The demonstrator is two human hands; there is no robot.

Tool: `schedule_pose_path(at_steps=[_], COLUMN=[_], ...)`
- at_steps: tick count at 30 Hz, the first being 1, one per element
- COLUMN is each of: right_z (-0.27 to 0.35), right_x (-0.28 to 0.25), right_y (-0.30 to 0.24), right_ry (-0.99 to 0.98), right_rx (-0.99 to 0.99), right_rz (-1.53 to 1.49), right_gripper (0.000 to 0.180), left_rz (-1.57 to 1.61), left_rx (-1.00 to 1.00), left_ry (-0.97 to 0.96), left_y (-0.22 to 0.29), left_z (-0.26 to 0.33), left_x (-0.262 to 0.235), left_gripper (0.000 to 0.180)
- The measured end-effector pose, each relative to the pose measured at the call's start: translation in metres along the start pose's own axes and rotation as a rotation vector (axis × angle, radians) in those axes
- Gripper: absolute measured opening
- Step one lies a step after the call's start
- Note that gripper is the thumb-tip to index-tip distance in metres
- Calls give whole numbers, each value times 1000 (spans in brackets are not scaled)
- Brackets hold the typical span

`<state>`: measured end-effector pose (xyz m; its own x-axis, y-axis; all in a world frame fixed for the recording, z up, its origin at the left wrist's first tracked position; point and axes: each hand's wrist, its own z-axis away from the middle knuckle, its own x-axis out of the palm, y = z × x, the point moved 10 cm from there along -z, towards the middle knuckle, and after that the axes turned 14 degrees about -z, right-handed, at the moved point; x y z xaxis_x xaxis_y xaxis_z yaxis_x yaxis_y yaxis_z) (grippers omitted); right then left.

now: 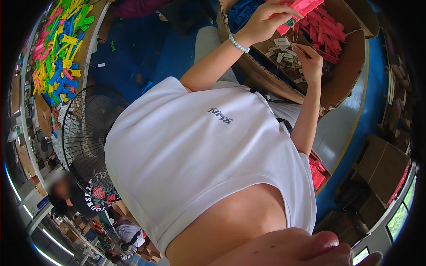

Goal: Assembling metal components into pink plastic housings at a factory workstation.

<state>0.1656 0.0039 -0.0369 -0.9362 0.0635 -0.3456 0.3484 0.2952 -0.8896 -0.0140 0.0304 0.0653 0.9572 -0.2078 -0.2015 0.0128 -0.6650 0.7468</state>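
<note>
My left hand (pixel 265 20), with a pale bead bracelet on the wrist, is shut on a pink plastic part (pixel 296 13) held over a large cardboard box (pixel 350 66). My right hand (pixel 310 62) is just below it, fingers pinched on a thin yellowish wire (pixel 294 37) that runs up to the pink part. In the box under my hands lie several pink plastic parts (pixel 326 31), blue parts (pixel 242 13) and small white pieces (pixel 286 55). My white T-shirt (pixel 199 150) fills the middle of the view.
A black wire-guard fan (pixel 86 137) stands at the left. A table at the upper left holds a heap of coloured plastic parts (pixel 60 48). A smaller box of red parts (pixel 317 173) sits at my right side. Cardboard boxes (pixel 381 168) stand at the right. Other people sit at the lower left (pixel 73 195).
</note>
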Motion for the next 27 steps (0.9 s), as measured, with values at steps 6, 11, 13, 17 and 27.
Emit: schedule_pose_path(at_steps=[6,11,13,17,27], right_z=[0,1,-1,-5,3], right_x=[9,34,42,54,73], right_y=[-30,-61,-42,-15,-12], right_ry=[-51,-27,-15,6,-62], right_rx=[26,-157,-107,-12,241], right_rz=[-109,72,-7,-244,-824], right_gripper=[34,41,39,26,15], left_rz=[16,35,59,120,49], left_rx=[17,17,21,18,42], left_ry=[8,13,4,19,112], left_y=[6,12,14,18,23], left_z=[2,9,10,11,2], left_x=[-7,-8,-5,-8,-31], left_gripper=[20,20,19,19,18])
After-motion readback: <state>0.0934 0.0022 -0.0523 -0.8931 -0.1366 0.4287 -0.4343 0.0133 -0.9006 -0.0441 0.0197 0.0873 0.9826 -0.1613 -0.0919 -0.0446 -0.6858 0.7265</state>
